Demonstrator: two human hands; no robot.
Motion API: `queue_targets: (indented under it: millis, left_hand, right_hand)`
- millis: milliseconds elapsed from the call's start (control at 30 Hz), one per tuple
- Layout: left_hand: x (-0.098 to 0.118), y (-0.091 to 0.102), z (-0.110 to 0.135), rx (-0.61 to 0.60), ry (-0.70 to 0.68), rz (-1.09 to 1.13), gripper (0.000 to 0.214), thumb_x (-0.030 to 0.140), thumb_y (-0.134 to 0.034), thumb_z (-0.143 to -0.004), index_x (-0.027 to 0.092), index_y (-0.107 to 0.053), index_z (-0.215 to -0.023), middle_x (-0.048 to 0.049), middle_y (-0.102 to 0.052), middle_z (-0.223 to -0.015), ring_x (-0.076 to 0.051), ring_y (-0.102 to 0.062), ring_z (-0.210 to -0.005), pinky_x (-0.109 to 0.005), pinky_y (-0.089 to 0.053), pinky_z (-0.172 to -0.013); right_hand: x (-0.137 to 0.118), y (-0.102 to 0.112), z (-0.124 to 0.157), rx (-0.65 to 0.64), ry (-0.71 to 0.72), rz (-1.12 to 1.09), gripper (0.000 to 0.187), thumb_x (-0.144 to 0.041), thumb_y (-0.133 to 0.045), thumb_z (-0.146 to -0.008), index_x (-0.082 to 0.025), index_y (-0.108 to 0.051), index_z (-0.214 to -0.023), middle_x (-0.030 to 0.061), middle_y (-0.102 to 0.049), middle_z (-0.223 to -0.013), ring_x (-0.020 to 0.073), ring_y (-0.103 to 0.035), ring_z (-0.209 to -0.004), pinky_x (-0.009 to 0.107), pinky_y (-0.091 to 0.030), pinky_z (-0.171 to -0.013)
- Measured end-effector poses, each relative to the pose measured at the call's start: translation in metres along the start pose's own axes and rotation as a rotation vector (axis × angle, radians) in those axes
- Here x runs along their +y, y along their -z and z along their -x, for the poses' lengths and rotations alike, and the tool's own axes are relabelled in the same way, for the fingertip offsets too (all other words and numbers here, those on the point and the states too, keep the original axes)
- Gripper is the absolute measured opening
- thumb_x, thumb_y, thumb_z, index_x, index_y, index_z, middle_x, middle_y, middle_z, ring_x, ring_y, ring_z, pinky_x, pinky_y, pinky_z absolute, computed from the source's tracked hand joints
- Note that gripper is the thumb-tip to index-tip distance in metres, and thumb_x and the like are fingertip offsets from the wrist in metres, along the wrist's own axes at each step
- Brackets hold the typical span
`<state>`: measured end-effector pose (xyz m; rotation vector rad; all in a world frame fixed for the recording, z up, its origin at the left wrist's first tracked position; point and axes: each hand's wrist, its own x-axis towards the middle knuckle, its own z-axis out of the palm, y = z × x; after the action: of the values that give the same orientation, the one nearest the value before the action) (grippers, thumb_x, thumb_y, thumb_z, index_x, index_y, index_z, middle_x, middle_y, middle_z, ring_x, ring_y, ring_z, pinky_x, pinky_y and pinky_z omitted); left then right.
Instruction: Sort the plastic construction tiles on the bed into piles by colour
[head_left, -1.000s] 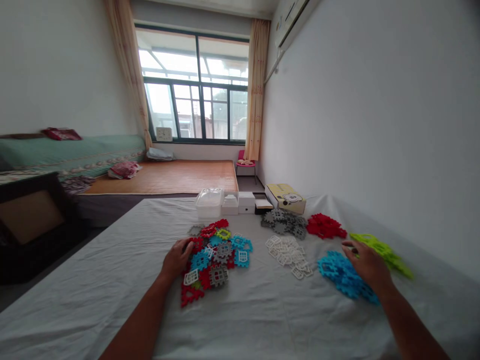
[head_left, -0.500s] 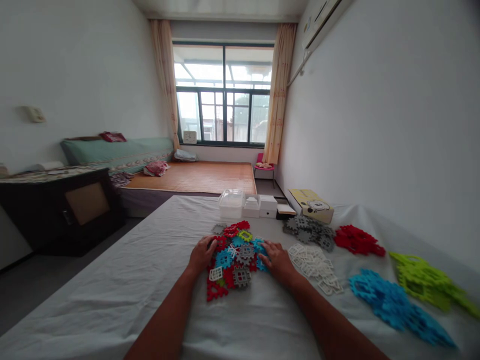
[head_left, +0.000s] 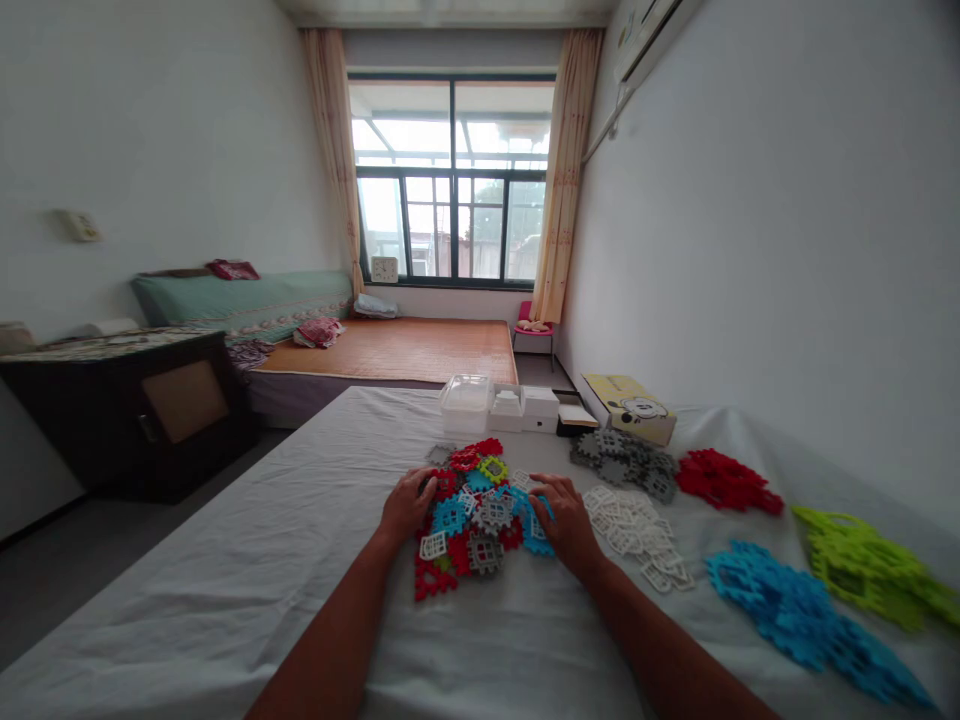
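Mixed pile (head_left: pixel 491 512) is set on the tabletop (head_left: pixel 315 570), btwn L grip (head_left: pixel 407 503) and R grip (head_left: pixel 568 515). L grip: fingers bent at the pile's edge, a red pc. (head_left: pixel 445 485) apparently touched; whether it's grasped can't be told. R grip: fingertips laid over a blue pc. (head_left: pixel 538 538) at the opp. edge, thumb spread; a firm hold can't be confirmed. No pc. is seen lifted. Step in hand, as judged: pcs. being picked out of the mix. To the right of R grip, single-colour piles are laid: white pile (head_left: pixel 630 525) just beside, grey pile (head_left: pixel 622 462) and red pile (head_left: pixel 727 480) farther off, blue pile (head_left: pixel 810 605) and green pile (head_left: pixel 862 560) well apart. Next move, prob.: a thumb-and-finger pinch on one thin edge is called for, w/ overlapped neighbours left undragged.
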<state>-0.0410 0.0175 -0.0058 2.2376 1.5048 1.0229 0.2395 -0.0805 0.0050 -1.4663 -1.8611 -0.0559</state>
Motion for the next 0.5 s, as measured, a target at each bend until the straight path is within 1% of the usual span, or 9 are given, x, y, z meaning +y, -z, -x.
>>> queue_targets:
  millis: [167, 233, 267, 300, 367, 433, 500]
  left_hand:
    - [-0.002, 0.001, -0.001, -0.008, -0.004, 0.0, 0.034, 0.039, -0.04, -0.083, 0.022, -0.062, -0.103, -0.0056, -0.062, -0.11, -0.019, -0.055, -0.105, -0.033, -0.04, -0.094]
    - [-0.003, 0.001, -0.001, -0.005, -0.005, 0.002, 0.035, 0.039, -0.039, -0.083, 0.022, -0.062, -0.103, -0.0054, -0.062, -0.11, -0.019, -0.055, -0.105, -0.032, -0.041, -0.094]
    - [-0.003, 0.001, -0.001, -0.003, -0.005, 0.001, 0.035, 0.039, -0.039, -0.083, 0.022, -0.062, -0.103, -0.0053, -0.062, -0.11, -0.019, -0.055, -0.105, -0.032, -0.041, -0.094]
    - [-0.003, 0.001, -0.001, -0.001, -0.006, 0.001, 0.036, 0.04, -0.039, -0.083, 0.021, -0.062, -0.103, -0.0054, -0.062, -0.11, -0.019, -0.056, -0.104, -0.032, -0.041, -0.093]
    - [-0.003, 0.002, -0.002, 0.005, -0.008, -0.002, 0.037, 0.04, -0.039, -0.083, 0.02, -0.062, -0.102, -0.0058, -0.063, -0.109, -0.019, -0.057, -0.103, -0.031, -0.042, -0.092]
    - [-0.002, 0.002, -0.002, 0.012, -0.006, -0.009, 0.037, 0.041, -0.039, -0.082, 0.02, -0.063, -0.102, -0.0062, -0.064, -0.108, -0.019, -0.057, -0.103, -0.031, -0.042, -0.092]
    - [-0.001, 0.003, -0.002, 0.013, -0.002, -0.018, 0.038, 0.042, -0.04, -0.081, 0.019, -0.063, -0.101, -0.0063, -0.064, -0.108, -0.02, -0.058, -0.103, -0.031, -0.043, -0.091]
  right_hand:
    - [0.005, 0.004, -0.004, 0.071, -0.065, -0.057, 0.03, -0.034, -0.032, -0.091, -0.021, -0.059, -0.085, 0.007, -0.062, -0.106, 0.02, -0.051, -0.101, 0.035, -0.038, -0.089]
    - [0.012, 0.013, -0.007, 0.09, -0.084, -0.053, 0.032, -0.036, -0.032, -0.091, -0.021, -0.059, -0.083, 0.0076, -0.063, -0.103, 0.0204, -0.052, -0.099, 0.035, -0.039, -0.088]
    - [0.016, 0.021, -0.008, 0.094, -0.091, -0.045, 0.032, -0.038, -0.033, -0.09, -0.021, -0.059, -0.083, 0.0077, -0.063, -0.101, 0.0207, -0.053, -0.099, 0.035, -0.039, -0.088]
    - [0.022, 0.031, -0.008, 0.096, -0.098, -0.031, 0.033, -0.039, -0.034, -0.09, -0.021, -0.06, -0.082, 0.0077, -0.064, -0.1, 0.0209, -0.053, -0.098, 0.035, -0.04, -0.088]
    - [0.038, 0.06, -0.004, 0.1, -0.113, 0.009, 0.034, -0.043, -0.037, -0.088, -0.021, -0.062, -0.082, 0.0073, -0.066, -0.098, 0.0212, -0.054, -0.098, 0.035, -0.04, -0.088]
    - [0.061, 0.096, 0.007, 0.121, -0.16, 0.073, 0.035, -0.046, -0.039, -0.086, -0.022, -0.064, -0.084, 0.0069, -0.067, -0.097, 0.0214, -0.056, -0.098, 0.034, -0.04, -0.088]
    - [0.09, 0.136, 0.025, 0.156, -0.26, 0.164, 0.036, -0.048, -0.04, -0.084, -0.022, -0.065, -0.086, 0.0071, -0.068, -0.095, 0.0222, -0.058, -0.096, 0.034, -0.042, -0.086]
